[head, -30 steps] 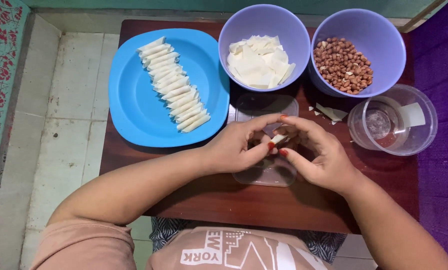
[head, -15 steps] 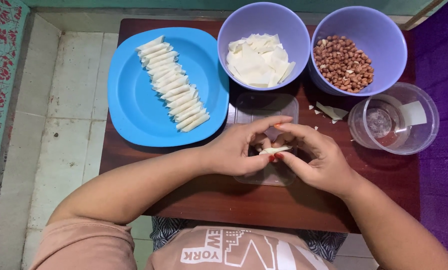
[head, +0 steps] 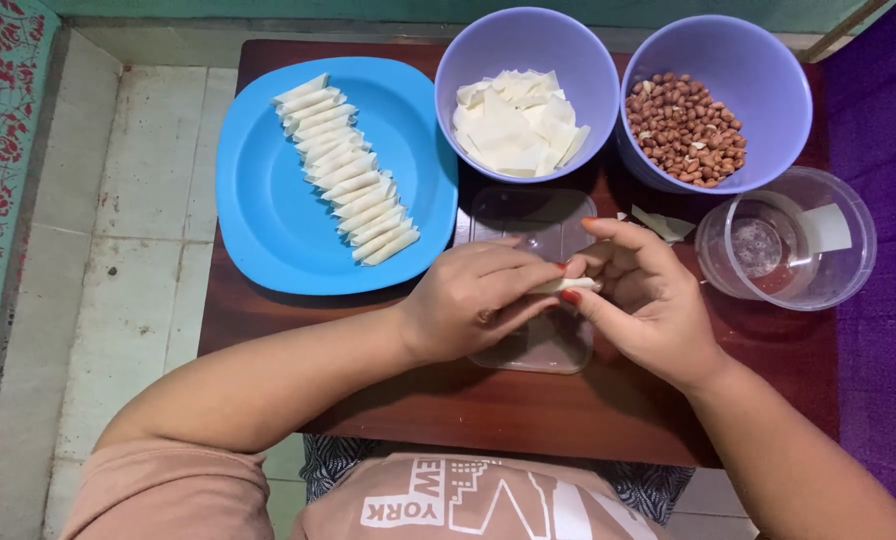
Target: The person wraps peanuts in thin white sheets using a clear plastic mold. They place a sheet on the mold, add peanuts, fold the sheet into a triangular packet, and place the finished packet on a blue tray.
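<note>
**Both hands pinch a small roll above a clear lid**

The left hand (head: 468,305) and right hand (head: 643,300) meet at mid-table, fingers narrowed onto a thin pale roll (head: 566,286), each gripping one end. Under them lies a clear plastic lid (head: 543,345), flat on the dark wooden table (head: 528,420). Bare wood runs between the hands and the near edge, the only open room. To the left, a blue plate (head: 268,225) carries a slanted row of finished rolls (head: 353,195) and reaches past the table's left edge. Across the far side stand a purple bowl of wrapper squares (head: 513,125) and a purple bowl of peanuts (head: 688,125), side by side. A clear tub (head: 818,280) sits just right of the right hand.
</note>
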